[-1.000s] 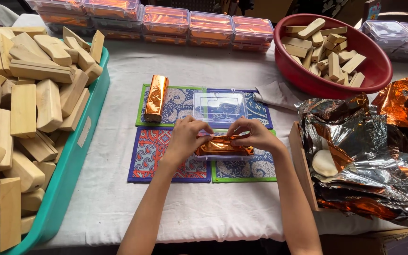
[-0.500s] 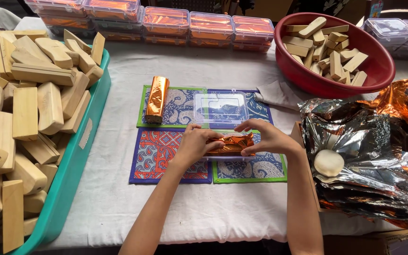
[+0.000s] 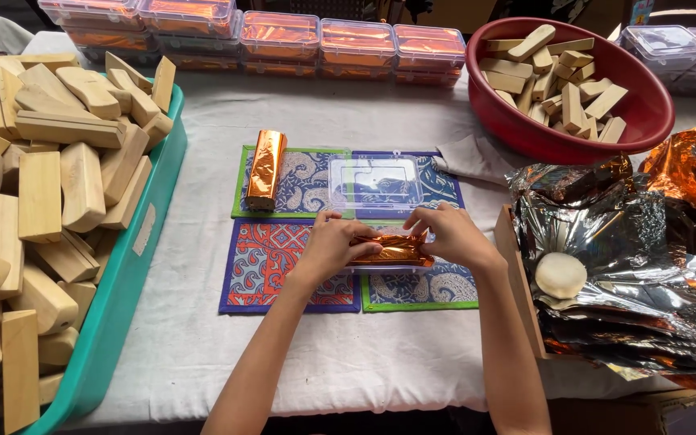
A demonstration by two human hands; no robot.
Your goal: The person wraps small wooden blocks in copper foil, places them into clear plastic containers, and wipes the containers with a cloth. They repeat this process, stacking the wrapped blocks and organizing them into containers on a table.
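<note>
My left hand (image 3: 330,244) and my right hand (image 3: 449,234) both grip an orange foil-wrapped block (image 3: 388,251), one at each end. It lies low over the patterned mats (image 3: 282,266), inside what looks like a clear plastic box whose open lid (image 3: 374,184) stands just behind my fingers. A second foil-wrapped block (image 3: 265,168) lies on the far left mat, apart from both hands.
A teal tray (image 3: 122,282) heaped with bare wooden blocks fills the left. A red bowl (image 3: 646,121) of wooden blocks stands at the back right. Crumpled silver and orange foil sheets (image 3: 646,250) with a white round lump (image 3: 560,275) lie right. Stacked clear boxes (image 3: 279,36) line the back.
Both hands with the wrapped block have shifted slightly to the right and down onto the box base; fingers have closed in tighter around its ends.
</note>
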